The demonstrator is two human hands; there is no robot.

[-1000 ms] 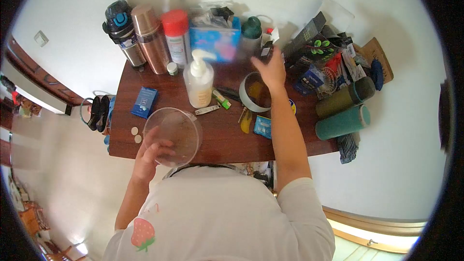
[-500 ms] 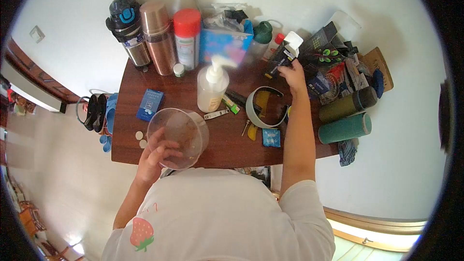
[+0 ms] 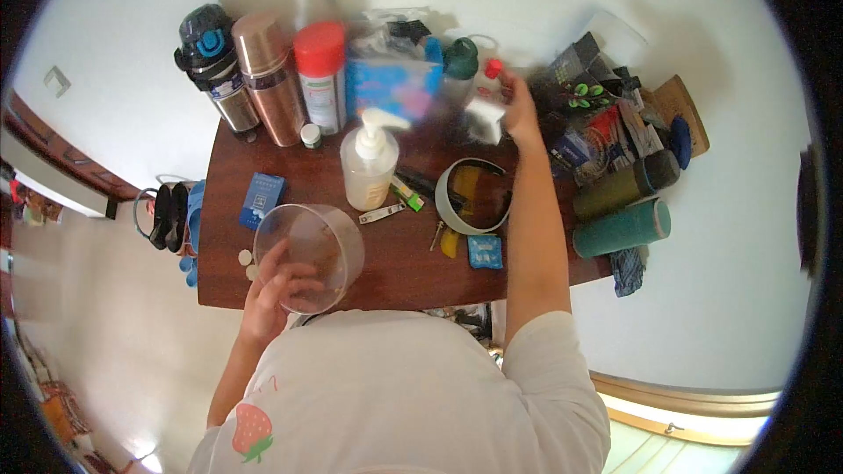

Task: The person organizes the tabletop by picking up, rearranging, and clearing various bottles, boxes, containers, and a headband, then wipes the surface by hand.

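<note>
Tub (image 3: 338, 241) already sits in the left hand's (image 3: 269, 294) grasp; the box (image 3: 485, 114) beside the right hand (image 3: 521, 114) (blurred, grip cannot be told) seems unsettled.

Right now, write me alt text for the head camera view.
A person's left hand holds a clear plastic tub over the near side of a brown table, while the right hand is at a small, blurred box by a red-capped bottle. A pump bottle stands mid-table, and two flasks stand at the back left.
</note>
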